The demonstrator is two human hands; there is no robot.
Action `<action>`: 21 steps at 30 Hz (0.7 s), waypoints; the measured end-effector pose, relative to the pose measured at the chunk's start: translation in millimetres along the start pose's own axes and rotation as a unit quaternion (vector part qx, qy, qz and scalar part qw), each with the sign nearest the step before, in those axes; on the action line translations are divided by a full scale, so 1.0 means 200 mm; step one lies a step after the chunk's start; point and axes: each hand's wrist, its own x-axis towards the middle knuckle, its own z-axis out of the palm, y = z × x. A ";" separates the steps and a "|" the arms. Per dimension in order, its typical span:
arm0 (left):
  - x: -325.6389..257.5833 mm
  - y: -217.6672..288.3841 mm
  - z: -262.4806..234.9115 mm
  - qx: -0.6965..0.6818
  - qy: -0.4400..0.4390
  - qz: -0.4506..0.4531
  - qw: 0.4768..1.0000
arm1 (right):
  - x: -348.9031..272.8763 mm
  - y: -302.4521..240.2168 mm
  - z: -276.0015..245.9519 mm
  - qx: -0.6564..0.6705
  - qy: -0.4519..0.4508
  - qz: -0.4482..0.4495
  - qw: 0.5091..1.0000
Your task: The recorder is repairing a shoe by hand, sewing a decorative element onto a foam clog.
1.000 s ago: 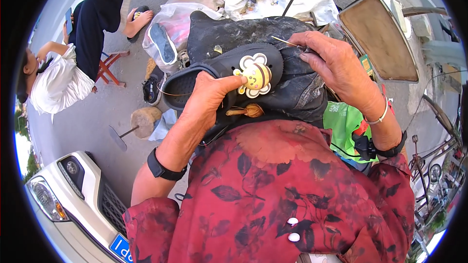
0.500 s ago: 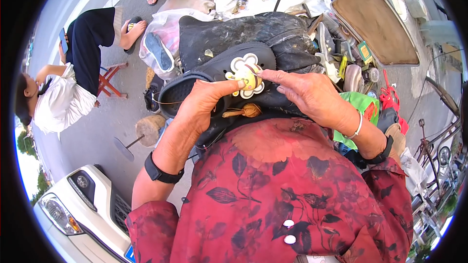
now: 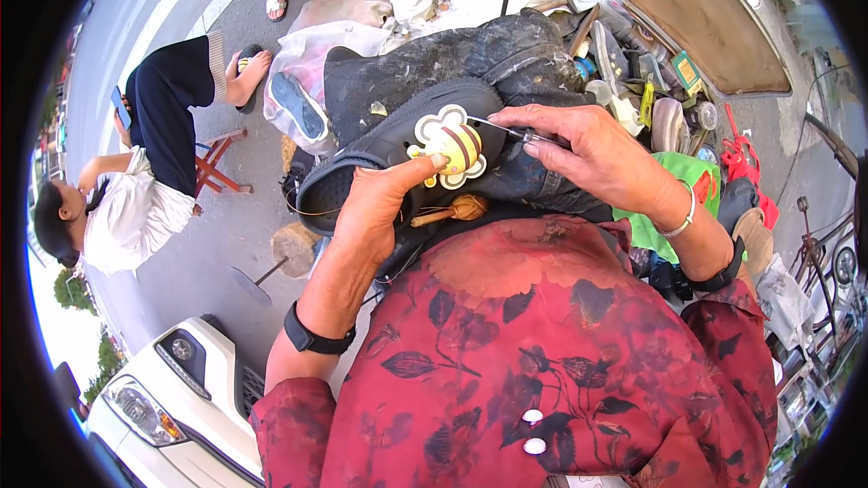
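A black foam clog [image 3: 362, 155] lies across my lap, with a yellow-and-brown bee charm [image 3: 459, 146] on its upper. My left hand [image 3: 375, 203] grips the clog at its opening, the thumb pressed on the charm and the other fingers hidden. Just right of the charm, my right hand [image 3: 583, 149] pinches a thin, pointed metal tool [image 3: 495, 125], its tip at the charm's edge; its exact kind is unclear. A wooden-handled tool [image 3: 466, 208] rests below the clog, close to my red shirt. A thin thread or wire loops near the heel.
A dark, worn cloth [image 3: 434, 59] covers my lap beyond the clog. Shoes, bottles and small supplies crowd the right, beside a brown-topped board [image 3: 701, 18]. A seated person [image 3: 122, 190] is at left, near a folding stool [image 3: 217, 163]. A white car [image 3: 163, 398] stands lower left.
My right hand has drawn back slightly to the right from the charm, and the thin metal tool now shows in its fingers. The left thumb stays on the charm.
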 end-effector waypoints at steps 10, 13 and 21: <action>0.00 -0.02 -0.02 0.015 0.017 -0.015 1.000 | 0.03 0.01 0.04 0.011 -0.022 0.002 1.000; 0.01 -0.04 -0.04 0.022 0.024 -0.013 0.999 | 0.03 -0.02 0.03 0.001 -0.040 0.026 0.999; -0.01 -0.01 0.00 0.009 0.025 -0.016 1.000 | 0.05 -0.02 0.02 -0.063 -0.033 -0.031 0.997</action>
